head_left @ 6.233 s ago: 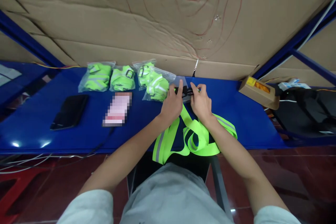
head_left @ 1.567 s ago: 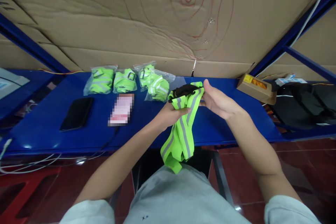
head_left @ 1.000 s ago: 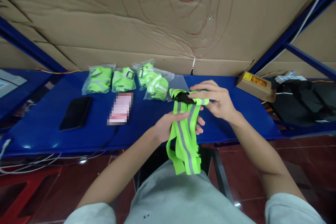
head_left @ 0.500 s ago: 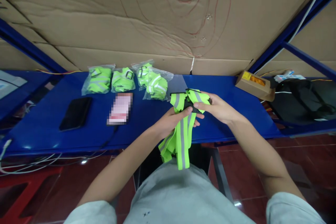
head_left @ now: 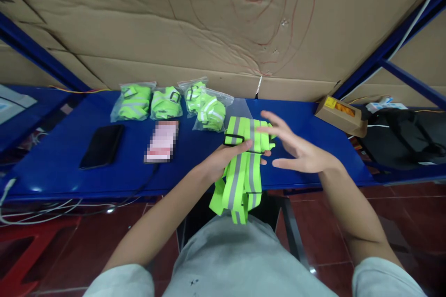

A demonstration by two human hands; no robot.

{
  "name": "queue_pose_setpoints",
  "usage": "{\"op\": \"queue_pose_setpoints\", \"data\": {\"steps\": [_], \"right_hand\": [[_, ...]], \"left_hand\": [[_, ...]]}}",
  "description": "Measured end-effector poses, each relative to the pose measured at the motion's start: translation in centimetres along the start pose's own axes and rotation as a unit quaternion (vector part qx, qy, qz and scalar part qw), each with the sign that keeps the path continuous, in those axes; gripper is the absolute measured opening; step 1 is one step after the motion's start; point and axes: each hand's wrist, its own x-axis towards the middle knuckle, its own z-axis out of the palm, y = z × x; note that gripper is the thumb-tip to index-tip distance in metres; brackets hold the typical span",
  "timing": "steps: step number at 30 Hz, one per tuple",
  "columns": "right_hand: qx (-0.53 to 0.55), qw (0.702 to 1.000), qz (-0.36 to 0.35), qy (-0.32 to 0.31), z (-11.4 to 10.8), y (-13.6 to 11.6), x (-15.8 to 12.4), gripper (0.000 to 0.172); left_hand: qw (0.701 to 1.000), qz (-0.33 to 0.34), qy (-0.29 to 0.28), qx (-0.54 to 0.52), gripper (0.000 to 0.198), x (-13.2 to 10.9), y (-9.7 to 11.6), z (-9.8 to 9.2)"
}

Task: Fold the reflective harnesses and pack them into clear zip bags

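A bundle of yellow-green reflective straps (head_left: 237, 181) with grey stripes and black buckles hangs in front of me, over the table's front edge. My left hand (head_left: 225, 158) grips it around the middle, thumb on top near a black buckle. Just right of the straps is my right hand (head_left: 296, 148), its fingers spread, with nothing in it. Its fingertips are close to the upper folds; whether they touch is unclear.
Bagged green straps (head_left: 132, 103) and more such bags stand at the back of the blue table (head_left: 195, 167). A black phone (head_left: 102, 146) and a lit phone (head_left: 162, 141) lie at left. An open cardboard box (head_left: 339, 113) is at right.
My right hand has let go of the straps and opened, moving slightly right. The upper straps now lie flatter and side by side in my left hand. The view has shifted slightly.
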Motion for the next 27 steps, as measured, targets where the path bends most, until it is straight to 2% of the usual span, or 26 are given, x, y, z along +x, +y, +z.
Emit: {"op": "queue_pose_setpoints", "data": {"steps": [2,3,5,7,9,11,12,14,16,18,21,24,25,27], "right_hand": [[0.078,0.994,0.055,0.056,-0.1,0.3,-0.1,0.076],[0.112,0.987,0.088,0.071,0.2,0.4,0.0,0.074],[0.155,0.975,0.151,0.046,1.0,0.5,0.3,0.062],[0.15,0.973,0.173,0.031,1.9,0.2,0.6,0.05],[0.082,0.983,0.137,0.088,2.5,-0.2,0.7,0.041],[-0.019,0.988,0.059,0.14,2.6,-0.3,0.7,0.035],[-0.065,0.988,0.017,0.141,2.5,-0.2,0.7,0.033],[-0.127,0.986,-0.056,0.094,2.2,0.1,0.5,0.035],[-0.155,0.983,-0.092,0.027,1.9,0.4,0.3,0.04],[-0.152,0.983,-0.097,-0.012,1.5,0.5,0.1,0.045],[-0.083,0.995,-0.053,-0.035,1.0,0.3,-0.2,0.057],[0.037,0.998,0.042,0.037,0.9,0.4,0.1,0.075],[0.069,0.993,0.082,0.051,1.1,0.4,0.3,0.075],[0.112,0.981,0.156,0.025,1.7,0.4,0.9,0.065]], "left_hand": [[1.0,0.01,-0.01,0.019,0.048,0.0,-0.1,0.1],[0.999,0.015,-0.022,0.025,0.047,0.0,-0.2,0.1],[0.999,0.023,-0.033,0.028,0.046,0.3,-0.4,0.2],[0.999,0.023,-0.03,0.009,0.045,0.7,-0.6,0.1],[0.998,0.014,-0.049,-0.036,0.047,1.0,-0.9,-0.1],[0.991,-0.012,-0.098,-0.085,0.058,0.9,-1.0,-0.4],[0.987,-0.025,-0.121,-0.102,0.065,0.7,-1.0,-0.5],[0.984,-0.038,-0.133,-0.114,0.072,0.2,-0.9,-0.5],[0.989,-0.023,-0.098,-0.104,0.067,-0.2,-0.5,-0.4],[0.996,-0.007,-0.047,-0.078,0.055,-0.4,-0.2,-0.3],[0.999,-0.003,0.009,-0.037,0.046,0.0,0.0,-0.3],[1.0,-0.006,0.011,-0.001,0.047,0.4,-0.1,-0.3],[1.0,-0.01,0.004,0.013,0.049,0.5,-0.2,-0.3],[0.999,-0.014,-0.006,0.028,0.056,0.7,-0.3,-0.2]]}}
